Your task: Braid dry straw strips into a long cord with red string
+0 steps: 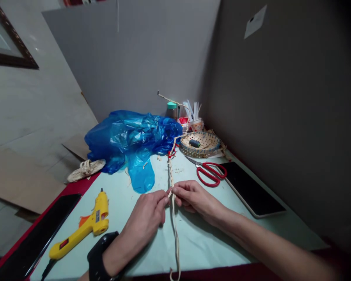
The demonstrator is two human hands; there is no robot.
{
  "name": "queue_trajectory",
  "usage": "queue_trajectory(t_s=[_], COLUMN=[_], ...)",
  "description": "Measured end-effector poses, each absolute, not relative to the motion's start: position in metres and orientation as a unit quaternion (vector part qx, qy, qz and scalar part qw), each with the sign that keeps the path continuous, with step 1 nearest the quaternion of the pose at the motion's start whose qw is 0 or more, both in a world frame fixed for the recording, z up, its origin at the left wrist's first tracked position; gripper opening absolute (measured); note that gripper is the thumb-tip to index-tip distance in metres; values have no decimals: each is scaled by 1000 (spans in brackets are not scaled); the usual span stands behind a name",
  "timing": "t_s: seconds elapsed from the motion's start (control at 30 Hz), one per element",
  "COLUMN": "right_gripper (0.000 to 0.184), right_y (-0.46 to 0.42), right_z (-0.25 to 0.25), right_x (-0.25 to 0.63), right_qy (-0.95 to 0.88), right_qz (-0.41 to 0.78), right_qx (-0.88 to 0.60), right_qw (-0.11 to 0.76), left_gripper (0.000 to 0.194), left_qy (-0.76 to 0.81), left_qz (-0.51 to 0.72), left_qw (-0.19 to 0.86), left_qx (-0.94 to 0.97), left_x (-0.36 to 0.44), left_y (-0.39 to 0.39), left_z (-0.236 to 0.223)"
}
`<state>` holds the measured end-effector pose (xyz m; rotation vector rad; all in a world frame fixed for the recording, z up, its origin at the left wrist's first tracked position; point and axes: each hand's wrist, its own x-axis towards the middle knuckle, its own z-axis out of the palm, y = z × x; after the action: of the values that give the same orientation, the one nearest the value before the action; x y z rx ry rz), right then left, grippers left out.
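Note:
A pale braid of straw-like strands (171, 171) runs from the middle of the table up over the things at the back, to a fixed point on the grey panel. My left hand (150, 207) pinches the braid's lower end between thumb and index finger. Opposite it, my right hand (193, 197) pinches the same spot, its other fingers curled beneath. Loose strands (176, 234) hang from between the hands toward the table's front edge. The exact crossing of the strands is partly hidden by my fingertips.
Red-handled scissors (211, 173) and a dark tablet (253, 191) lie on the right. A yellow glue gun (84, 230) rests at left, near a black flat panel (41, 234). Behind are a blue plastic bag (128, 134), a woven basket (212, 142) with a thread spool, and a straw sandal (86, 170).

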<state>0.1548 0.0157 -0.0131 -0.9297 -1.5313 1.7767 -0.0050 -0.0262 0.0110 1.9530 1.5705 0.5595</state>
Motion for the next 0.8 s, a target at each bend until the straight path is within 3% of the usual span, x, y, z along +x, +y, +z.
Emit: queue_trajectory(t_s=[0.23, 0.4, 0.5, 0.7, 0.8], right_gripper=[35, 33, 32, 34, 33], right_y=[20, 20, 20, 20, 20], right_z=[-27, -27, -26, -26, -25], right_x=[152, 152, 151, 151, 151], right_qy=[-702, -700, -691, -680, -678], right_qz=[507, 491, 501, 515, 513], right_qx=[-396, -416, -416, -410, -413], right_qw=[304, 311, 312, 323, 327], left_gripper=[31, 24, 29, 35, 33], left_qy=[589, 563, 578, 544, 519], left_qz=[87, 28, -42, -109, -118], left_qw=[165, 105, 76, -178, -226], left_qx=[787, 819, 812, 813, 816], left_x=[-12, -13, -5, 4, 1], left_y=[-32, -40, -45, -49, -51], left_z=[8, 17, 22, 1, 0])
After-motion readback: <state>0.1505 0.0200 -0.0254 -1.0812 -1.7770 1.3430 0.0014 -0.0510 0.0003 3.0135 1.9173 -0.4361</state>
